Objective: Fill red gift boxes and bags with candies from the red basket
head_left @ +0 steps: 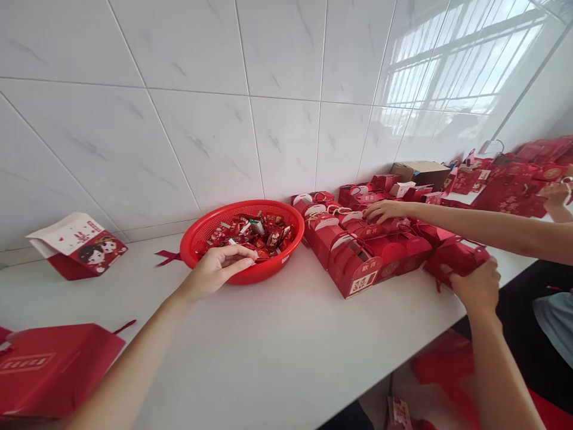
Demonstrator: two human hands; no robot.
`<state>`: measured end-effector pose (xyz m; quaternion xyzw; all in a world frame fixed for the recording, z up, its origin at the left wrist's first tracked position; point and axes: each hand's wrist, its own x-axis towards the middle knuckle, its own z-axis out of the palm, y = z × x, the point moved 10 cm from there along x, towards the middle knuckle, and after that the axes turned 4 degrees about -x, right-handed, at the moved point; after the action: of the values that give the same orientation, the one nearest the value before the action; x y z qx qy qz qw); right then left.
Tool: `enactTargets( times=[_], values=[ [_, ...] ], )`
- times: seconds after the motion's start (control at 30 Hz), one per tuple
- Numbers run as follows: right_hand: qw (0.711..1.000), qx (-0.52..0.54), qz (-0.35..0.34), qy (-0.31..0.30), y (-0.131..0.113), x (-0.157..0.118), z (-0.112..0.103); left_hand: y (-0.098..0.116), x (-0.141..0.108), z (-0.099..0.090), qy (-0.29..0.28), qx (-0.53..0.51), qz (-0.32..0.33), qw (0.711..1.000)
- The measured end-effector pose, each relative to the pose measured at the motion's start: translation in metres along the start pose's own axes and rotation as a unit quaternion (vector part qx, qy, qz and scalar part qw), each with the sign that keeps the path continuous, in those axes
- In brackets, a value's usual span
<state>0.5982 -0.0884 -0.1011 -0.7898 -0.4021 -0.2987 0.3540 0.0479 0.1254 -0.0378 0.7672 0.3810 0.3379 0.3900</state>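
Observation:
My left hand (219,270) is at the near rim of a red plastic basket (190,239). Its thumb and fingers come together over the wrapped candies (274,237) inside; whatever is between the fingertips is too small to make out. On the right, my right hand (477,286) grips the near side of a red gift box (456,260), which sits by the table's front edge. That box is next to a packed group of red gift boxes (333,251) with handle tops and twine.
Another person's hand (384,210) reaches in from the right onto the grouped boxes. A cardboard box (421,173) stands by the wall. At left are a white-and-red carton (83,245), a red ribbon (168,257) and a large red box (58,367). Red bags (510,185) lie far right.

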Motion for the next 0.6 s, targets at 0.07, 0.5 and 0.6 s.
enactTargets(
  times=[0.07, 0.5, 0.6],
  values=[
    [0.992, -0.043, 0.118, -0.012, 0.009, -0.014, -0.014, 0.005, -0.002, -0.003, 0.029, -0.001, 0.030, 0.999],
    [0.859, 0.357, -0.257, -0.260, -0.307, -0.146, -0.024, 0.015, -0.014, 0.143, -0.080, -0.078, -0.036, 0.993],
    [0.828, 0.354, -0.264, -0.347, -0.326, -0.165, 0.018, -0.013, 0.009, 0.168, -0.083, -0.106, -0.130, 0.982]
  ],
)
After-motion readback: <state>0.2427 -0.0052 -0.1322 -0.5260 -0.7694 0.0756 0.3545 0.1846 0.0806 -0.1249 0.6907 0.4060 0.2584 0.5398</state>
